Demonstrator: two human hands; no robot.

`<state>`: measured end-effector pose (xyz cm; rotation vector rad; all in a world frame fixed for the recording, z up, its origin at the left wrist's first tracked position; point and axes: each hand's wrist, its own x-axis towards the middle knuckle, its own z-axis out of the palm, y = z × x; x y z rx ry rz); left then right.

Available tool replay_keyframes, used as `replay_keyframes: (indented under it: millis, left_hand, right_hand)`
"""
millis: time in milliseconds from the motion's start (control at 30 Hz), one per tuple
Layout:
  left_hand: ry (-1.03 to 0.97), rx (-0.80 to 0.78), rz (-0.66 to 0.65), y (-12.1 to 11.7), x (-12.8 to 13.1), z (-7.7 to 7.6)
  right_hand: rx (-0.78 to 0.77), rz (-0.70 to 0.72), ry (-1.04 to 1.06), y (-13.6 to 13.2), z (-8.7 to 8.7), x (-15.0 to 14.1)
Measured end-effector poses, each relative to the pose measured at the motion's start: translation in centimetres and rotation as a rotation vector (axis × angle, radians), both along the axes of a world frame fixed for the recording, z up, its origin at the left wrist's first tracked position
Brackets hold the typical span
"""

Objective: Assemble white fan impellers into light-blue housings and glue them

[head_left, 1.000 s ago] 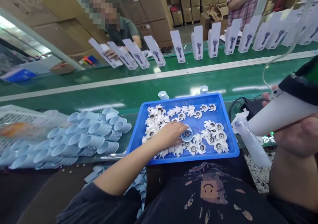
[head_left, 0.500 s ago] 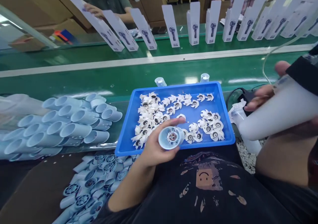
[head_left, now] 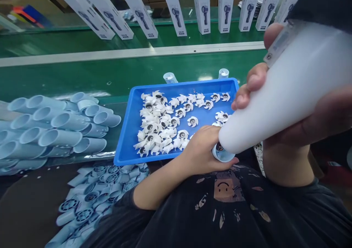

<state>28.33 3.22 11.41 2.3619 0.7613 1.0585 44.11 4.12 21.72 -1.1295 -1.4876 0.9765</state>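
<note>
The left hand (head_left: 202, 150) curls round a pale blue fan housing (head_left: 222, 153), gripping it just off the near right corner of a blue plastic tray (head_left: 125, 130). The right hand (head_left: 308, 121) is closed round a white tubular fan body (head_left: 269, 101), its fingers (head_left: 254, 81) wrapped over the top. The tube slants down across the view, and its lower end meets the housing's rim, hiding part of the opening. Holding both pieces up in front of the chest seems to bring their ends together where the person can see them.

The tray holds many white fan rotors (head_left: 192, 121) with dark hubs, most crowded towards its left side, probably so they stay together within easy reach. To the tray's left, more pale blue housings (head_left: 60, 119) lie stacked on their sides with their open ends showing, and a looser heap of blue grilled fan parts (head_left: 84, 215) sits nearer the counter's front edge. Two small clear cups (head_left: 170, 78) stand just beyond the tray's far edge, on a green conveyor belt (head_left: 82, 72). Along the belt's far side, white product boxes (head_left: 202, 9) stand upright in a row, their printed faces turned towards the person.
</note>
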Motion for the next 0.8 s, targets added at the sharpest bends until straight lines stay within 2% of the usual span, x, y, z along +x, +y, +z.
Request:
replay_keyframes:
  millis: [167,333,500,633,733,800]
  left_hand:
    - [-0.001,-0.05,-0.029,-0.1,0.2,0.1]
    - [-0.023,-0.021,-0.031,-0.1,0.4,-0.1]
    - [0.013,-0.023,-0.018,-0.2,0.3,-0.2]
    - [0.049,-0.119,-0.013,-0.4,0.4,0.1]
    - [0.034,-0.314,-0.108,-0.4,0.4,0.4]
    - [0.117,-0.413,-0.165,-0.1,-0.2,0.3]
  right_hand:
    - [0.02,0.049,-0.043,-0.1,0.1,0.2]
    - [0.115,0.001,-0.223,-0.3,-0.4,0.4]
    - [0.13,0.017,-0.094,-0.6,-0.8,0.5]
    - [0.083,-0.009,-0.075,-0.3,-0.5,-0.1]
    - [-0.015,0.003,-0.026,0.0,-0.6,0.1]
    - [-0.012,-0.011,0.082,-0.1,-1.3,1.1]
